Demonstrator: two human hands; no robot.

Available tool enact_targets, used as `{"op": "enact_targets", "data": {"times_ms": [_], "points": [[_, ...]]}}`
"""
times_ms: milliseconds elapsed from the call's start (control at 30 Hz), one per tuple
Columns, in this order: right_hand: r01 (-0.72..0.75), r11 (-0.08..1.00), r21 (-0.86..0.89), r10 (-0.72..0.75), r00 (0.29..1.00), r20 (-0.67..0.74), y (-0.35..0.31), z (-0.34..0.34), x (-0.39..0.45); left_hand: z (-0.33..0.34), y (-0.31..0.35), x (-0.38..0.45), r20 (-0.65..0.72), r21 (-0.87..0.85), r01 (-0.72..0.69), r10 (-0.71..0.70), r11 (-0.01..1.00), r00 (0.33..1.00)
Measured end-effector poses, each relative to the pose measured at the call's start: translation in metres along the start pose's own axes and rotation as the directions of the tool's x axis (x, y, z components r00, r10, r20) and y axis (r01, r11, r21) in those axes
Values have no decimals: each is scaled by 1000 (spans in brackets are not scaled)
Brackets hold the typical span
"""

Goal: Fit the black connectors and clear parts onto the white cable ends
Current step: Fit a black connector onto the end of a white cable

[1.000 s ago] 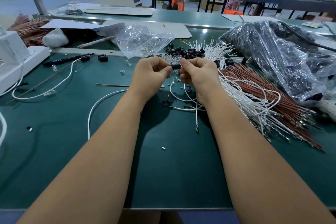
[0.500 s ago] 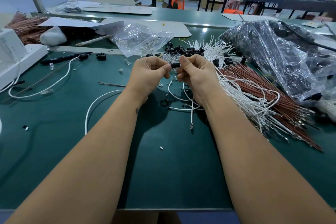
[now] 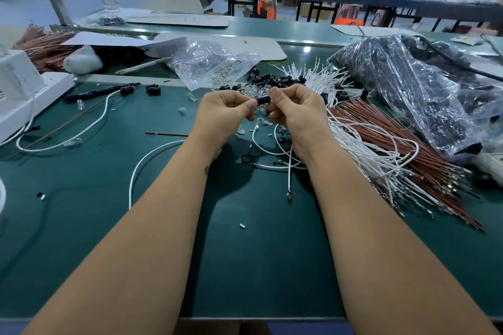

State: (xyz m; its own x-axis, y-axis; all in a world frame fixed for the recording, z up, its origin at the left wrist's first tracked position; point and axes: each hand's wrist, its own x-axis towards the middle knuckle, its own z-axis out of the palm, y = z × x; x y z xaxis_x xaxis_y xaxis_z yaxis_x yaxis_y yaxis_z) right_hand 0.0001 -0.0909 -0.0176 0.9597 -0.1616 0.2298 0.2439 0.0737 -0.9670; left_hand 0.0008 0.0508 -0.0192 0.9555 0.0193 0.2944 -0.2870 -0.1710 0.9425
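Just in front of the heap of small black plastic connectors, my left hand and right hand pinch one short black cylindrical connector; I'd push it squarely, gently, along the thin white cable

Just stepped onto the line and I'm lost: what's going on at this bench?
A person is assembling cable ends by hand. Both hands, the left hand and the right hand, pinch a small black connector between them above the green table. A white cable hangs down from under the right hand. A pile of black connectors and bundles of white cables lie just behind and to the right.
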Motion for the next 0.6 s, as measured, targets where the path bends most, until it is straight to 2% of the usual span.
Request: {"op": "enact_targets", "data": {"times_ms": [300, 433, 500, 600], "points": [[-35, 999, 35, 36, 999, -20, 0, 2, 0, 0, 0, 0, 11, -5, 0, 0, 1000, 1000], [-41, 996, 75, 48, 994, -99, -2, -2, 2, -3, -2, 2, -3, 5, 57, -57, 998, 998], [-54, 990, 129, 72, 988, -139, -3, -4, 3, -7, -3, 5, -24, -35, 83, -84, 996, 996], [-69, 986, 150, 88, 988, -123, -3, -3, 3, -9, -1, 5, -9, -131, 58, -60, 990, 998]]}}
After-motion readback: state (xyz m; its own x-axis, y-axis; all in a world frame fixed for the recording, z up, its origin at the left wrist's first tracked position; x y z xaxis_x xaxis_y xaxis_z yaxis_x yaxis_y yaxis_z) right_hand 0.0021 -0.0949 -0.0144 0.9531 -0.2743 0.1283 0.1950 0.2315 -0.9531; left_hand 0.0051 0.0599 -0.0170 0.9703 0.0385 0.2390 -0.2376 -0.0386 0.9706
